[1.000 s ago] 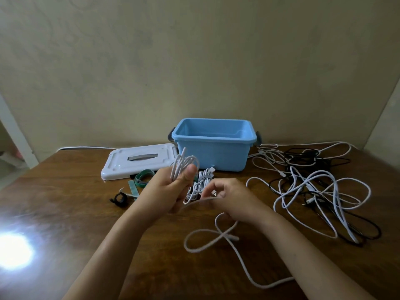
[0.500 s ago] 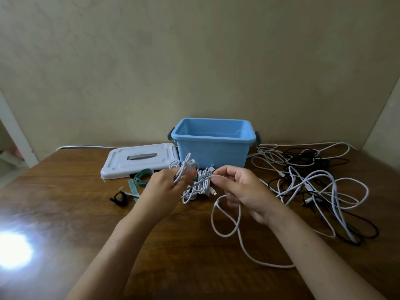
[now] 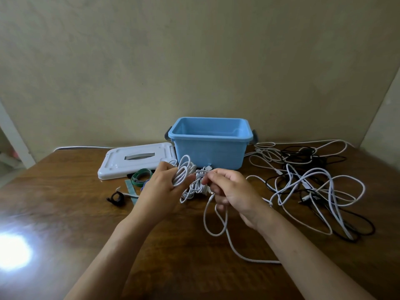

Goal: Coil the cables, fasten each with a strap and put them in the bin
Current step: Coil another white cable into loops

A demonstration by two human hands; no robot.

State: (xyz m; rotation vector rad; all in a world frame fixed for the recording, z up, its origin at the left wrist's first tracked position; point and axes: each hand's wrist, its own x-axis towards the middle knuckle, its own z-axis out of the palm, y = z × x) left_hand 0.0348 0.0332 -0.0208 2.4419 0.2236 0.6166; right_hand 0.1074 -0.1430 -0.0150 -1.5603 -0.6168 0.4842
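On the brown wooden table [image 3: 65,213], the blue plastic bin [image 3: 208,152] looked empty; the left hand [image 3: 161,189] gripped a half-coiled white cable [image 3: 184,174], the right hand [image 3: 229,191] pinched its slack, and at three o'clock tangled loose cables [image 3: 313,187] remained.

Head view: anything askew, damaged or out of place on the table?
Nothing damaged. The tangled heap of white and black cables right of the blue bin is just the work left. The bin's white lid lies flat to its left, off. A bright glare spot washes out the table's near-left corner.
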